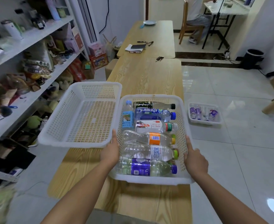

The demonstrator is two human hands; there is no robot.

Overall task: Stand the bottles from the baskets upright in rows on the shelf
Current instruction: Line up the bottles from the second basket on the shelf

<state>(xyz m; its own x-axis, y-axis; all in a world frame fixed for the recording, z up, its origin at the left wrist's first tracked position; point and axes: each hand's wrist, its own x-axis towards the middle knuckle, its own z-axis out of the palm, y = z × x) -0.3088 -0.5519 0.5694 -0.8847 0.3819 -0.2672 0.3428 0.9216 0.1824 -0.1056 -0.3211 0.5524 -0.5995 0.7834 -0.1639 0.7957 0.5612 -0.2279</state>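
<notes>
Here, left hand (110, 151) and right hand (195, 160) press flat-fingered grips against the bottle basket's (150, 179) side walls.

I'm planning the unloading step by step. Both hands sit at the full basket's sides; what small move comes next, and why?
Probably grip the full basket and lift it toward the shelf on the left: the left hand and right hand lie flat against its sides, and its bottles all lie down.
</notes>
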